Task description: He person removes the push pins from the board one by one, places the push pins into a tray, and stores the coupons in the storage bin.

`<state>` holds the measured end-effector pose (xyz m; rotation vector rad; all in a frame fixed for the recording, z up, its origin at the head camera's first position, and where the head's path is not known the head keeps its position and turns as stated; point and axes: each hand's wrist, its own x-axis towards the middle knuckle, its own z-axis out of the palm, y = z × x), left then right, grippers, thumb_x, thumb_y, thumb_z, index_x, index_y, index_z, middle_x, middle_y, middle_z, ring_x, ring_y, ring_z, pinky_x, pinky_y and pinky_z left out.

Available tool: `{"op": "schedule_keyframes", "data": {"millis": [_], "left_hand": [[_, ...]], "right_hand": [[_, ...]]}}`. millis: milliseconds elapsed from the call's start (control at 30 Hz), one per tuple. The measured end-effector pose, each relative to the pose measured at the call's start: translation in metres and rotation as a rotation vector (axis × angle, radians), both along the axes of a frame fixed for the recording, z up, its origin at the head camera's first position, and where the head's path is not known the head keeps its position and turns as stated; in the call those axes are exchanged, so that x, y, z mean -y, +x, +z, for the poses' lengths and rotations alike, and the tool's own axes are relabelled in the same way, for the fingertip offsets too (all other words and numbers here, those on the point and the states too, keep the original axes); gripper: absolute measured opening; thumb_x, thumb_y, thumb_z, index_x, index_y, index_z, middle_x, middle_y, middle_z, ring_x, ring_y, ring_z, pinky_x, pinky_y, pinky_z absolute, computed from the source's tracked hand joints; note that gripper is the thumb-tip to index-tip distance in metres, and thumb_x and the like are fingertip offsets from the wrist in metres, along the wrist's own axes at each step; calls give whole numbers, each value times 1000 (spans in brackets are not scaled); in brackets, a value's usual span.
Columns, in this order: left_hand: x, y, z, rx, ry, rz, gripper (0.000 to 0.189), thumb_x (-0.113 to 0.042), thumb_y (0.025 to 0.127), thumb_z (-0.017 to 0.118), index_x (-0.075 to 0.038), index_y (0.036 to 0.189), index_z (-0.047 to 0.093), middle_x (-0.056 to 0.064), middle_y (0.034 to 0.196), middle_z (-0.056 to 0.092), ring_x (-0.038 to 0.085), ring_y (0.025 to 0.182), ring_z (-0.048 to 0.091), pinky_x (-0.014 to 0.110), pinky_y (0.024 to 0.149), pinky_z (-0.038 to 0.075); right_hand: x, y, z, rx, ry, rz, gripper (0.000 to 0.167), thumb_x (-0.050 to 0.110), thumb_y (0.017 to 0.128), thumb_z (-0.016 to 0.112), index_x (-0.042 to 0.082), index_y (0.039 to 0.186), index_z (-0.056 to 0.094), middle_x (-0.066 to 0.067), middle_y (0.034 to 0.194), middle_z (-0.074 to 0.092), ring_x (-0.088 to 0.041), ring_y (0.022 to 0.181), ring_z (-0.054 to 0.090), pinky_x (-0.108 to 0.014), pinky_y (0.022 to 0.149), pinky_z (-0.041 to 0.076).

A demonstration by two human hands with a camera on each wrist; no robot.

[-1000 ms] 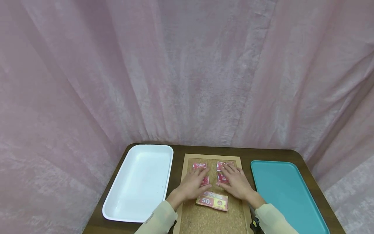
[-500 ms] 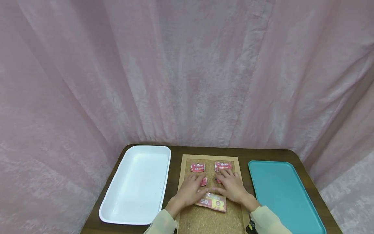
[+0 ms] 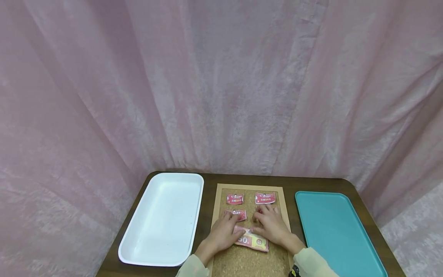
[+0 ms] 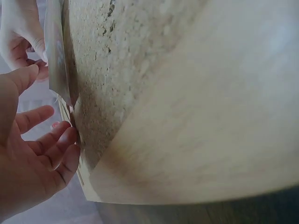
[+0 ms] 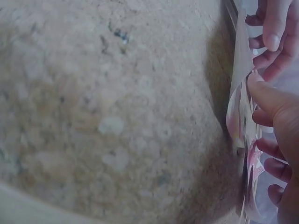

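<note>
A cork board point(image 3: 249, 265) with a pale wooden frame lies before me, several paper coupons on it. The large coupon point(image 3: 257, 243), marked 50, sits below the small red ones, partly under my hands. My left hand point(image 3: 222, 232) rests over its left end, thumb at the top edge, fingers loosely bent beside a small coupon point(image 3: 241, 214). Opposite, my right hand point(image 3: 271, 225) has its thumb at the top of the same coupon and covers most of another small one. In the right wrist view the right thumb point(image 5: 264, 91) touches near the coupon's top edge.
Two more red coupons, one upper left point(image 3: 235, 199) and one upper right point(image 3: 265, 198), are pinned near the board's top. A white tray point(image 3: 162, 219) stands left of the board, a teal tray point(image 3: 339, 231) right. The brown table point(image 3: 249, 179) meets a pink curtain point(image 3: 221, 96).
Both hands have drawn down the board toward the large coupon, uncovering the top two small coupons. The thumbs have come in close to the large coupon's top edge.
</note>
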<state>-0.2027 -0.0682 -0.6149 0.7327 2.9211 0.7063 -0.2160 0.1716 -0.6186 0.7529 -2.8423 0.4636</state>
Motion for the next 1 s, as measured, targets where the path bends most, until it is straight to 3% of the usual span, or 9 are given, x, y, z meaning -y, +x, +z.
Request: {"op": "schedule_keyframes", "data": {"millis": [167, 367, 600, 800, 1000], "left_hand": [[1, 0, -2, 2, -15, 2, 55, -41, 96, 75, -14, 142, 63, 12, 130, 63, 41, 139, 55, 54, 112, 47], [2, 0, -4, -19, -38, -7, 52, -26, 90, 82, -13, 138, 67, 4, 118, 62, 27, 118, 61, 44, 100, 52], [4, 1, -3, -7, -39, 12, 45, -22, 87, 83, -14, 129, 72, 3, 112, 63, 24, 112, 60, 41, 92, 54], [4, 4, -3, 2, -20, 19, 35, -20, 86, 83, -16, 119, 73, 3, 108, 71, 21, 100, 66, 37, 81, 56], [6, 7, -3, 52, 49, -2, 32, -13, 87, 80, -12, 118, 72, 5, 106, 78, 18, 96, 73, 34, 79, 58]], "right_hand": [[6, 0, 2, 15, -25, 8, 26, 41, 81, 90, 24, 92, 73, 3, 107, 66, -24, 109, 55, -48, 89, 40], [13, -1, 0, 56, -57, 6, 20, 32, 82, 91, 23, 90, 74, 8, 96, 66, -20, 107, 57, -59, 97, 42], [20, 0, -1, 75, -101, 14, 16, 25, 81, 90, 23, 87, 76, 13, 90, 65, -12, 94, 55, -42, 86, 46], [27, 3, 0, 145, -128, -2, 16, 19, 83, 88, 26, 81, 73, 15, 80, 60, -7, 84, 50, -38, 82, 39], [33, 8, 6, 226, -148, -51, 23, 16, 83, 85, 28, 74, 68, 18, 72, 53, -4, 73, 47, -36, 77, 34]]}}
